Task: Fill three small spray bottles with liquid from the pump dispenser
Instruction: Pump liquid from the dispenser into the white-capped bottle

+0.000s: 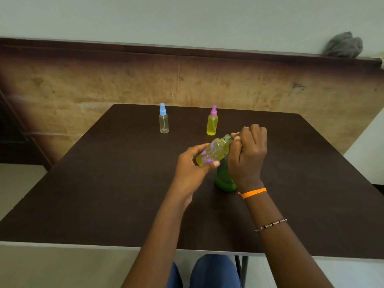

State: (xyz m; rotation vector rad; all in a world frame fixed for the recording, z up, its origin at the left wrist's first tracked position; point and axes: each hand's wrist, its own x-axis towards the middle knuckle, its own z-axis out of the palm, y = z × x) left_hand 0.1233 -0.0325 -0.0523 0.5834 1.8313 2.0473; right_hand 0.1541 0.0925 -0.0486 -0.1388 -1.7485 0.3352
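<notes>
I hold a flowered bottle (213, 153) tilted above the green dispenser (225, 179); far off stand an empty blue-capped bottle (163, 121) left, a yellow-filled pink-capped bottle (212, 123) right.

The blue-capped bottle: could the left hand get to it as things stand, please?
Probably not yet: the table towards the blue-capped bottle lies open, but the left hand is holding the flowered bottle.

The left hand (192, 169) grips a tilted flowered bottle (214, 152) of yellow liquid over a dark table (104, 194); the right hand (248, 154) pinches its neck. Behind them stands a green dispenser (224, 179). Farther off stand a clear blue-capped bottle (163, 119) and, to its right, a yellow pink-capped bottle (212, 121).
</notes>
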